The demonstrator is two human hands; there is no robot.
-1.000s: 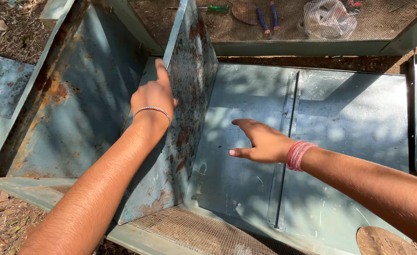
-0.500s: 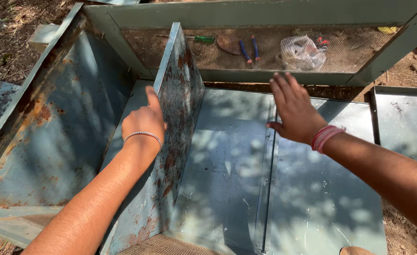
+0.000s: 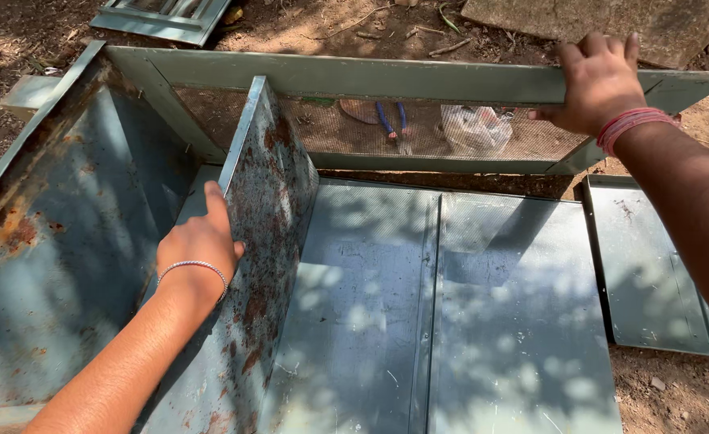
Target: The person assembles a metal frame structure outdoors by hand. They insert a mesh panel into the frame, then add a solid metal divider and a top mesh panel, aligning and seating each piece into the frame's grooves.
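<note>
Beside the rusty upright divider panel [image 3: 270, 241], which stands on edge inside a dismantled grey-green metal cabinet [image 3: 41, 241] lying on the dirt, the left hand [image 3: 200, 245] presses its palm and fingers flat against the panel's left face, near the top edge. That grip is open and bracing, not clamped round anything. Beyond the divider, to its right, the right hand [image 3: 600, 80] lies over the top rail of a mesh-filled frame [image 3: 387, 80], fingers curled over the far edge and thumb on the near side, so its grip is closed on the rail. Behind the mesh, past the divider's far end, lie blue-handled pliers [image 3: 391, 120] and a crumpled clear plastic bag [image 3: 475, 127]. Flat sheet panels [image 3: 451, 321] lie on the ground to the divider's right.

To do this well, I judge that the left hand should keep the divider plumb, with steady pressure high on the sheet and skin clear of the rusty edge. The right hand should hold the frame firmly and guide it squarely toward the divider's end, so neither piece tips or scrapes.

Compared with half a second ago, the right hand, then open in the air above the flat panels, has reached forward and taken the frame's rail. The left hand stays on the divider in much the same spot, and the view has tilted further forward.
</note>
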